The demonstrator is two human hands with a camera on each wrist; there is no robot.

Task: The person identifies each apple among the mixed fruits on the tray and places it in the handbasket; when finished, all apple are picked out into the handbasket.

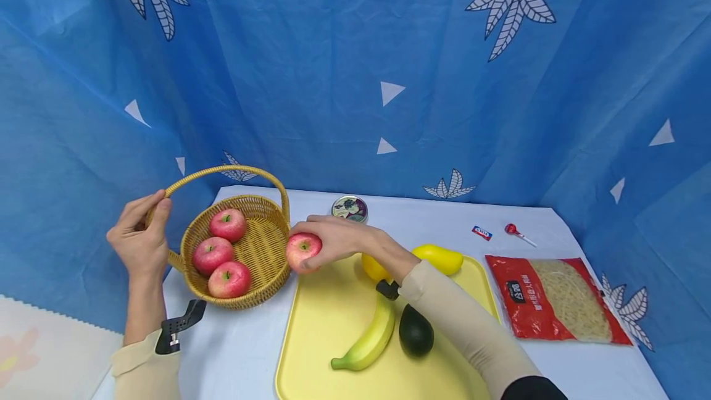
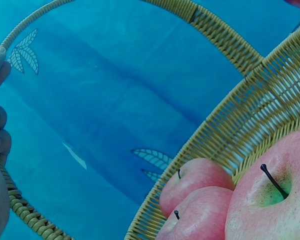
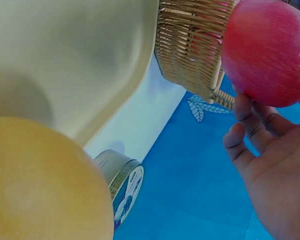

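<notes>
My left hand (image 1: 141, 233) grips the arched handle (image 1: 222, 170) of a woven basket (image 1: 191, 227) on its left side. Three red apples (image 1: 229, 279) lie in the basket's left half, and the left wrist view shows apples (image 2: 197, 215) close to the wicker wall. A fourth apple (image 1: 303, 250) is in my right hand (image 1: 339, 239), pinched between thumb and fingers at the basket's right rim. From the right wrist, this apple (image 3: 267, 52) overlaps the wicker side. Below the right forearm is a yellow tray (image 1: 311, 320).
The tray bears a banana (image 1: 366, 341), an avocado (image 1: 416, 331), a yellow mango (image 1: 439, 258) and a yellow round fruit (image 1: 374, 269). Behind stands a round tin (image 1: 349, 207). To the right lie a red pasta bag (image 1: 558, 299), a lollipop (image 1: 512, 229) and a small candy (image 1: 481, 233).
</notes>
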